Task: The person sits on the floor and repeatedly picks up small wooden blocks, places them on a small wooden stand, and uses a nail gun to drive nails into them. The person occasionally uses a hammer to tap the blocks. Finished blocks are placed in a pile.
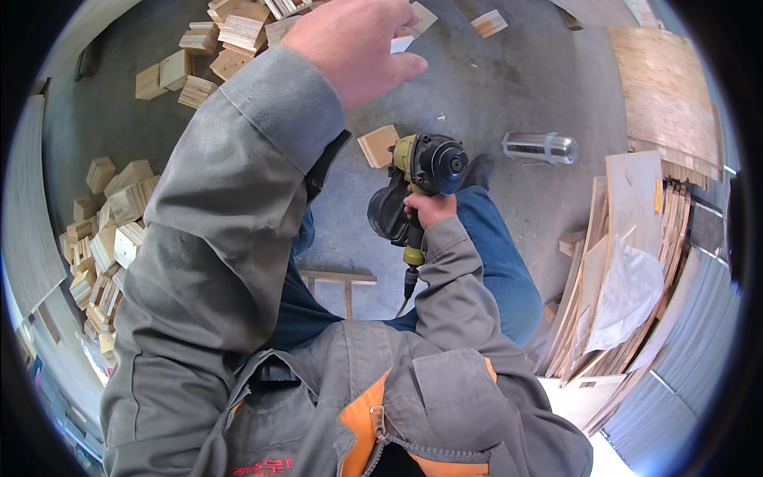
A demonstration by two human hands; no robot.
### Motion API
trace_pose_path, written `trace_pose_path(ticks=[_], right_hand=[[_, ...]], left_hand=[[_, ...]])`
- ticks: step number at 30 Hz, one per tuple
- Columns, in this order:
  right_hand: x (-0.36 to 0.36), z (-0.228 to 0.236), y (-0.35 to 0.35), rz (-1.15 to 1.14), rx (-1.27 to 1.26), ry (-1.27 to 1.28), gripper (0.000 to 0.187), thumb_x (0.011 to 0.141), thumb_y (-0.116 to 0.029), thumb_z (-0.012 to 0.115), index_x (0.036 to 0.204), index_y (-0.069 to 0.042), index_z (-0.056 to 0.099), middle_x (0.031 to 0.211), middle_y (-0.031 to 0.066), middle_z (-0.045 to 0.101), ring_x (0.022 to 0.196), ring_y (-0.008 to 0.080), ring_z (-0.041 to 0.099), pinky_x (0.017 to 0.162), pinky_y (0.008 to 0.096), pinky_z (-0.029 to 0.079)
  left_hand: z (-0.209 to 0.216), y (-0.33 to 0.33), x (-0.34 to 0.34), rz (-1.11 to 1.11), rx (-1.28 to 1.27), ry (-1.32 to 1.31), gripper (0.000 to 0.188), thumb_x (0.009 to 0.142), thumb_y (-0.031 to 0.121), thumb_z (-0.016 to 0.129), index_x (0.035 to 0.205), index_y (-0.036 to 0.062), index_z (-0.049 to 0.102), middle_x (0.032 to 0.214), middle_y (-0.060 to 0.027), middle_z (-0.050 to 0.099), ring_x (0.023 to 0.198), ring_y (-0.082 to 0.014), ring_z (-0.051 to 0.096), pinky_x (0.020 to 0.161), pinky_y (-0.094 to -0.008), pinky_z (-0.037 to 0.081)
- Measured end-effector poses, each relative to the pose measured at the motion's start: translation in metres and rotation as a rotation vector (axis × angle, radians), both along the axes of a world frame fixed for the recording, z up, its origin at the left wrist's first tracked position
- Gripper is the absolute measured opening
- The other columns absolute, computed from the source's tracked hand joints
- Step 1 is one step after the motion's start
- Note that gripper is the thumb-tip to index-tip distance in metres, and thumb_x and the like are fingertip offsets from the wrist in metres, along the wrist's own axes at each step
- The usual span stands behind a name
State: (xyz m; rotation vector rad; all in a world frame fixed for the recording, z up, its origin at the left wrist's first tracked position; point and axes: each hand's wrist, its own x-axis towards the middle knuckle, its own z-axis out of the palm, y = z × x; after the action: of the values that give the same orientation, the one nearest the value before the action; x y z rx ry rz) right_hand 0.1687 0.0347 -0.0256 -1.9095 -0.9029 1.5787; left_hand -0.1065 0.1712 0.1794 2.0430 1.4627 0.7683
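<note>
My left hand (358, 44) reaches out at the top of the view, its thumb stretched away from the fingers. A pale wooden piece (421, 20) and a small white piece (402, 44) show beside the fingers; I see no grip on either. Below, my right hand (431, 208) is wrapped round the handle of a yellow-green and black nail gun (413, 155). It has a round black magazine (385, 211) at its side and a hose at the handle's lower end. A square plywood block (377, 146) lies on the floor just left of the gun.
Stacked wooden blocks (238, 32) lie at the far left, with another heap (111, 226) nearer. A shiny metal cylinder (540, 148) rests right of the gun. Wooden sheets (636, 191) lean at the right, partly under white plastic (628, 294). A wooden frame (350, 278) lies near my legs.
</note>
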Motion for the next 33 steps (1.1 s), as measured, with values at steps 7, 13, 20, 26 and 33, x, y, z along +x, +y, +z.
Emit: trace_pose_path(ticks=[7,13,20,26,33], right_hand=[[-0.007,-0.010,0.008,0.017,-0.006,-0.001,0.020,0.074,0.006,0.071,0.093,0.005,0.066,0.074,0.0113,0.066,0.058,0.0222,0.065,0.052,0.0364,0.053],[-0.004,-0.010,0.030,0.166,-0.024,-0.087,0.012,0.074,0.005,0.071,0.086,0.004,0.067,0.071,0.0109,0.067,0.058,0.0216,0.065,0.052,0.0359,0.052],[0.023,0.018,0.001,-0.051,0.021,0.048,0.025,0.074,0.009,0.068,0.098,0.005,0.064,0.082,0.0112,0.066,0.061,0.0226,0.065,0.052,0.0359,0.053],[0.031,-0.016,-0.034,-0.012,-0.205,-0.166,0.009,0.073,0.000,0.071,0.080,0.005,0.067,0.067,0.0119,0.067,0.053,0.0222,0.064,0.050,0.0367,0.052],[0.046,-0.062,-0.076,0.045,-0.522,-0.240,0.013,0.077,-0.009,0.072,0.084,0.001,0.070,0.067,0.0114,0.069,0.052,0.0205,0.065,0.051,0.0347,0.052]], left_hand=[[-0.007,-0.003,-0.003,-0.023,0.012,0.006,0.049,0.085,0.028,0.077,0.125,0.0029,0.066,0.111,-0.0180,0.072,0.103,-0.0328,0.070,0.091,-0.0401,0.055],[-0.011,-0.001,0.000,-0.067,0.034,0.045,0.048,0.084,0.028,0.077,0.124,0.0036,0.066,0.110,-0.0175,0.072,0.102,-0.0331,0.070,0.089,-0.0406,0.055],[-0.002,-0.003,0.009,-0.032,0.004,0.057,0.048,0.085,0.031,0.077,0.124,0.0055,0.066,0.110,-0.0167,0.072,0.101,-0.0325,0.069,0.088,-0.0419,0.054],[-0.017,0.000,0.011,-0.028,0.019,0.120,0.048,0.085,0.031,0.075,0.125,0.0061,0.066,0.111,-0.0159,0.072,0.102,-0.0316,0.069,0.088,-0.0418,0.054],[-0.024,0.006,0.027,-0.096,-0.033,0.179,0.050,0.085,0.033,0.072,0.125,0.0048,0.066,0.110,-0.0169,0.072,0.105,-0.0342,0.069,0.090,-0.0433,0.054]])
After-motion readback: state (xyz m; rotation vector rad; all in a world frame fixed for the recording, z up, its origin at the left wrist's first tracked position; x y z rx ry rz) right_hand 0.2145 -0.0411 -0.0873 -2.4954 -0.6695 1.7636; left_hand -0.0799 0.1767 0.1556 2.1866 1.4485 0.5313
